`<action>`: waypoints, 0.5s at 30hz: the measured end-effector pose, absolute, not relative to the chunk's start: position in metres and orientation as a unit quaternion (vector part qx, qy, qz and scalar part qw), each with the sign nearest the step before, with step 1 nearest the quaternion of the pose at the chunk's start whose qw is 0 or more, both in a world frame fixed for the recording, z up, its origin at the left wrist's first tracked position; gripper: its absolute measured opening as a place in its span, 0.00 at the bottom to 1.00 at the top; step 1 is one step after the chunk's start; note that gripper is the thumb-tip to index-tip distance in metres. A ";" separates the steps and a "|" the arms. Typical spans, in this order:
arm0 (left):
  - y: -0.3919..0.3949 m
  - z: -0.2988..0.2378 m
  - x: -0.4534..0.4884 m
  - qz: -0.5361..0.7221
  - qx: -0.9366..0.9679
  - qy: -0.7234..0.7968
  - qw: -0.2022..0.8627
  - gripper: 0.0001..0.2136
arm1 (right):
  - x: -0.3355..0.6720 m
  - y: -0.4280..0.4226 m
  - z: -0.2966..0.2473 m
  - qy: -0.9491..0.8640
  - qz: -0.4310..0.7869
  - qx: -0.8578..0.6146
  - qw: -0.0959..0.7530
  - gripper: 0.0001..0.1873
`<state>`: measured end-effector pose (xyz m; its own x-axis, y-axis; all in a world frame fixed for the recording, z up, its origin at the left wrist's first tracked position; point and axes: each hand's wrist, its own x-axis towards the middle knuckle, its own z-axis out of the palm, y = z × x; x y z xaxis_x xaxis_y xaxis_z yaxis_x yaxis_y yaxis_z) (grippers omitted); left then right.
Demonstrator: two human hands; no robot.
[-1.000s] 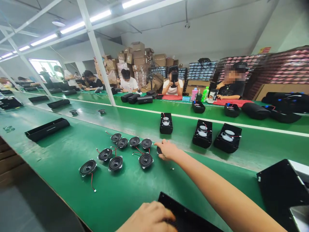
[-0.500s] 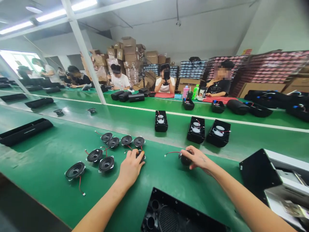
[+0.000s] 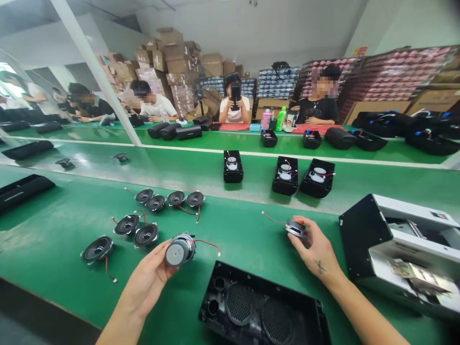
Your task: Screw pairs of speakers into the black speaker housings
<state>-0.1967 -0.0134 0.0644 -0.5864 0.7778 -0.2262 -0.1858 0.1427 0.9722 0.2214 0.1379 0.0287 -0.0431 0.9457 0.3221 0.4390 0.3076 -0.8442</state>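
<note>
My left hand (image 3: 153, 268) grips a round speaker driver (image 3: 177, 252) with its grey magnet side turned toward me; a red wire with a white plug trails off to the right. Between the thumb and fingers of my right hand (image 3: 316, 247) is a second speaker driver (image 3: 295, 228), tilted, its wire reaching left. Both are held over the green bench. Below and between my hands lies a black speaker housing (image 3: 266, 311), open side up, showing two round mesh grilles and two round holes at its left end. Several more drivers (image 3: 146, 235) rest cone up on the left.
A black and white machine (image 3: 395, 249) stands at the right. Across the bench are housings fitted with drivers (image 3: 285, 175) and a long black case (image 3: 25, 191) at far left. Co-workers (image 3: 233, 103) sit opposite, with stacked cartons (image 3: 179, 62) behind them. A white post (image 3: 97, 72) rises at left.
My left hand has lifted a driver off the bench, turned it magnet side up and brought it nearer. My right hand has raised and tilted its driver. The view has shifted, showing more of the housing.
</note>
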 end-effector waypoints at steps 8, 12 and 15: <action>-0.029 0.066 -0.202 0.412 0.347 0.774 0.333 0.28 | 0.221 0.125 0.027 -0.789 0.169 -0.460 0.372 0.11; -0.033 0.077 -0.210 0.312 0.425 0.826 0.201 0.24 | 0.223 0.118 0.037 -0.810 0.158 -0.470 0.312 0.12; -0.039 0.085 -0.209 0.263 0.494 0.815 0.149 0.25 | 0.228 0.116 0.047 -0.822 0.153 -0.475 0.274 0.07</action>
